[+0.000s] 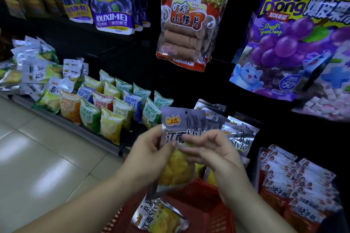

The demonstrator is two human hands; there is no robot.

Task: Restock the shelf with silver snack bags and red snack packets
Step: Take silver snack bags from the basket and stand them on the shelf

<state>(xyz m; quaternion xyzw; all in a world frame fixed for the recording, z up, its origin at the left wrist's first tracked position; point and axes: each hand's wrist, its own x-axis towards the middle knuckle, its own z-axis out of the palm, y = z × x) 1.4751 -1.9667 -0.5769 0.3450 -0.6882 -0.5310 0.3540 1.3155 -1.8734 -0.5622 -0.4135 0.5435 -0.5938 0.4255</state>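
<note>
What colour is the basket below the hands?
Red; the basket shows best in the head view.

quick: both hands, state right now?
Left hand: grips the silver snack bag.
Right hand: pinches the same bag's front.

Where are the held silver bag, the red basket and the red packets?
held bag [182, 122]: head view, silver upper panel beside the logo.
basket [208, 204]: head view, red inner wall.
red packets [295, 187]: head view, middle of the shelf stack.

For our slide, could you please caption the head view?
Left hand and right hand hold silver snack bag above red basket.
</note>
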